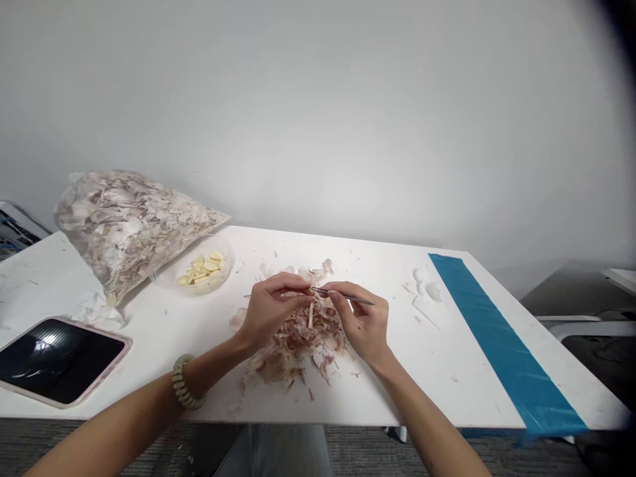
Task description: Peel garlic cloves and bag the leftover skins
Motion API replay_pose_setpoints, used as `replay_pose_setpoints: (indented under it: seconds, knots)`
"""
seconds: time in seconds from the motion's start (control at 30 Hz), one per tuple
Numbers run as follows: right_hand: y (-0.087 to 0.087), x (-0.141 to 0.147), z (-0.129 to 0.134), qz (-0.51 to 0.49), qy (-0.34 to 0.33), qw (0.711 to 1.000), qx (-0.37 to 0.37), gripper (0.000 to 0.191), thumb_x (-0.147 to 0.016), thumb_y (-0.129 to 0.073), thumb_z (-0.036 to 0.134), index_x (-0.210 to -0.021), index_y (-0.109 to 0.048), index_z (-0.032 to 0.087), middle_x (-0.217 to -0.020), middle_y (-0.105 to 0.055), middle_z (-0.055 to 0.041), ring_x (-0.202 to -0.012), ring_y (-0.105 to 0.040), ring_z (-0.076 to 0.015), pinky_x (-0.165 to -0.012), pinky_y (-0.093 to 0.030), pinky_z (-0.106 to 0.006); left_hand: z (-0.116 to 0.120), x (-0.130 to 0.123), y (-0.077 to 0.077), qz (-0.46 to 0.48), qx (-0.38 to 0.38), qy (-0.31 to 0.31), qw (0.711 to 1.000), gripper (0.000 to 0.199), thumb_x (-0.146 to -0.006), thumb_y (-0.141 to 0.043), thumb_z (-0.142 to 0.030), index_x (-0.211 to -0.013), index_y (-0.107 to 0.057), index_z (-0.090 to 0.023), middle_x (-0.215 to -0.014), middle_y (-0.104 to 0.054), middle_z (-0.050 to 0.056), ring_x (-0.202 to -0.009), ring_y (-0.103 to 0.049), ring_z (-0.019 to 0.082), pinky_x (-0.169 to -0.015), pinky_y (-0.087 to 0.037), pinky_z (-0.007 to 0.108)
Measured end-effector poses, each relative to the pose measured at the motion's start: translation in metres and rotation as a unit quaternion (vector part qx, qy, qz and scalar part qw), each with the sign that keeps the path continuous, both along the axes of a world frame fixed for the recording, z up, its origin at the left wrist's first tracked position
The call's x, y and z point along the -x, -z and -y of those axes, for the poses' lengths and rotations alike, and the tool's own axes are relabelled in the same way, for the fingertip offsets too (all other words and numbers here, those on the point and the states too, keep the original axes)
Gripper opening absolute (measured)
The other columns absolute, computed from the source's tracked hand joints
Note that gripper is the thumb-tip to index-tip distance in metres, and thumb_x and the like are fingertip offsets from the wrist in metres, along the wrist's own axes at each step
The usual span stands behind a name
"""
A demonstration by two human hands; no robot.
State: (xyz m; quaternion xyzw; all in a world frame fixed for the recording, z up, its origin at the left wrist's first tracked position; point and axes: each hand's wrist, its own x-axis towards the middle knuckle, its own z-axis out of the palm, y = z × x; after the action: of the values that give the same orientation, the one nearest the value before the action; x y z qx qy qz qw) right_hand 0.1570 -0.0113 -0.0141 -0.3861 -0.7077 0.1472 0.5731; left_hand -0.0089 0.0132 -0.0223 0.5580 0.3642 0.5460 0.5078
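1. Saw the garlic-skin pile on the table.
2. Found the bowl left of and behind the pile, with cloves in it.
3. Saw the bag farther left and behind, with skins in it.
4. Found the tissue and phone well left.
5. Noted loose scraps to the right, tape farther right.
6. Noted the wall behind.

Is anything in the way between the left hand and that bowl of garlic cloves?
Nothing visible blocks it: between the left hand and the bowl of garlic cloves lie just a few loose skins. The big bag is beyond the bowl, not between them.
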Motion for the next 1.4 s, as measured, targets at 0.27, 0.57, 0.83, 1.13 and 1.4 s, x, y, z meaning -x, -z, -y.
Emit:
replay_pose_setpoints:
  seconds: [0.27, 0.57, 0.83, 1.13, 1.4]
  knots:
    - [-0.001, 0.002, 0.000, 0.030, 0.013, 0.998, -0.051, 0.013, -0.085, -0.057, 0.011, -0.093, -0.065, 0.017, -0.085, -0.070, -0.0039, -0.077, -0.066, -0.0134, -0.067, -0.054, -0.025, 0.000, 0.000, 0.003, 0.015, -0.020, -0.007, 1.000, 0.018, -0.061, -0.080, -0.016, -0.077, -0.074, -0.018, -0.085, -0.067, 0.004, -0.083, -0.063, 0.013, -0.075, -0.057, 0.022]
    - [-0.001, 0.007, -0.001, 0.099, 0.032, 0.984, -0.147, 0.020, -0.084, -0.056, 0.005, -0.099, -0.060, 0.016, -0.084, -0.069, -0.0049, -0.076, -0.066, -0.0133, -0.065, -0.055, -0.025, 0.000, 0.001, 0.006, 0.006, -0.065, -0.009, 0.998, 0.017, -0.063, -0.079, -0.015, -0.079, -0.075, -0.021, -0.082, -0.067, 0.004, -0.080, -0.064, 0.013, -0.071, -0.058, 0.022]
    - [0.001, 0.008, -0.001, 0.103, 0.043, 0.972, -0.205, 0.034, -0.081, -0.056, 0.000, -0.111, -0.056, 0.016, -0.086, -0.069, -0.0073, -0.076, -0.066, -0.0142, -0.063, -0.057, -0.027, 0.002, 0.000, 0.007, -0.008, -0.064, -0.010, 0.998, 0.015, -0.065, -0.078, -0.017, -0.079, -0.074, -0.020, -0.085, -0.068, 0.004, -0.082, -0.064, 0.014, -0.071, -0.056, 0.023]
    - [0.000, 0.007, 0.000, 0.094, 0.091, 0.971, -0.201, 0.030, -0.080, -0.057, 0.000, -0.106, -0.060, 0.016, -0.084, -0.070, -0.0063, -0.077, -0.067, -0.0148, -0.065, -0.057, -0.026, 0.001, -0.001, 0.005, 0.025, 0.009, -0.021, 0.999, 0.017, -0.061, -0.081, -0.018, -0.076, -0.072, -0.017, -0.084, -0.069, 0.002, -0.080, -0.065, 0.012, -0.074, -0.054, 0.020]
    - [0.001, 0.007, 0.000, 0.092, 0.113, 0.971, -0.187, 0.030, -0.081, -0.057, 0.002, -0.106, -0.061, 0.017, -0.086, -0.070, -0.0060, -0.075, -0.068, -0.0144, -0.065, -0.057, -0.025, 0.001, -0.001, -0.002, 0.061, 0.106, -0.029, 0.992, 0.024, -0.059, -0.082, -0.021, -0.080, -0.071, -0.015, -0.082, -0.072, 0.004, -0.078, -0.066, 0.013, -0.074, -0.054, 0.021]
